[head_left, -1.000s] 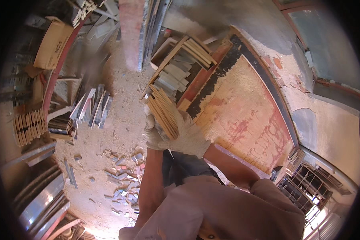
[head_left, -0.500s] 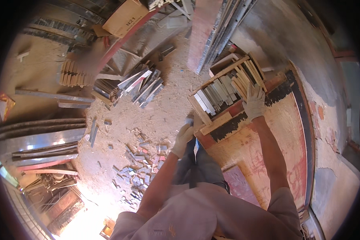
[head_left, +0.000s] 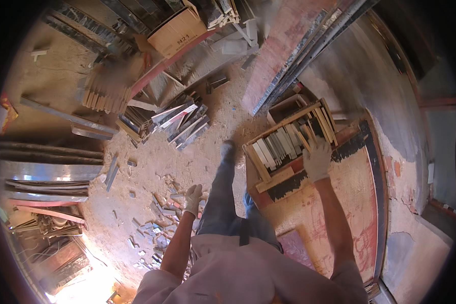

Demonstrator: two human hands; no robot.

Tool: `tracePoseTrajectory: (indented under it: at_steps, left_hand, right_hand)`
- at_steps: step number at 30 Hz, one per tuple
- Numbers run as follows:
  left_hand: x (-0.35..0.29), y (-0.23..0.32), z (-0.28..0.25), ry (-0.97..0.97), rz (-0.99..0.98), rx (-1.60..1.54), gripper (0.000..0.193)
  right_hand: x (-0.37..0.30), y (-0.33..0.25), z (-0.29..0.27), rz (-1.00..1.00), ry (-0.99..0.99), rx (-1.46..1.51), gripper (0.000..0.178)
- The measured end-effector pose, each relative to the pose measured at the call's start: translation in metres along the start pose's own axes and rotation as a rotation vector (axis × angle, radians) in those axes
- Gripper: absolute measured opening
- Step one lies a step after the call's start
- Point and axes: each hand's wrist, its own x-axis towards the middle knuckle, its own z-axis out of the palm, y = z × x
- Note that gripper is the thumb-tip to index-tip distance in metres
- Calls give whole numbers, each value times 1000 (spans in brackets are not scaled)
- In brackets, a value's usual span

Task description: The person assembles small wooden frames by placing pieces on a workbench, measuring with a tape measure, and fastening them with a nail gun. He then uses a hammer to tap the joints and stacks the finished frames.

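My right hand [head_left: 317, 161], in a pale work glove, reaches into a wooden crate [head_left: 262, 166] at the right. Its fingers are closed about a few light tan wooden strips [head_left: 305, 139]; the glove hides part of the grip. To their left in the crate stands a row of grey and whitish strips [head_left: 276, 147]. The crate rests on a worn wooden tabletop [head_left: 334, 213] with a black, chipped border. Off to the left, my left hand [head_left: 192, 199], also gloved, hangs over the floor with fingers loosely bent apart and nothing visible in it.
Small wood offcuts [head_left: 159, 228] litter the dusty floor beside my legs. Piles of strips [head_left: 180, 121] lie ahead, near a cardboard box [head_left: 177, 33]. Long boards [head_left: 289, 55] lean beyond the crate. Stacked planks [head_left: 45, 175] fill the left side; a plastered wall [head_left: 390, 131] bounds the right.
My left hand has swung left and away from the crate. My right hand has closed on the tan strips, which have shifted. One foot has stepped forward, and the view has turned slightly.
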Motion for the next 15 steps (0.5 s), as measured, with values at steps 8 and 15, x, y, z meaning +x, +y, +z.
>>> tracePoseTrajectory:
  at_steps: [8,15]
  left_hand:
    - [177,101,29,23,236,313,62]
    - [418,203,110,-147,453,641,65]
  right_hand:
    - [105,-180,-5,184,112,703,12]
    - [269,-253,210,439,-236,679,17]
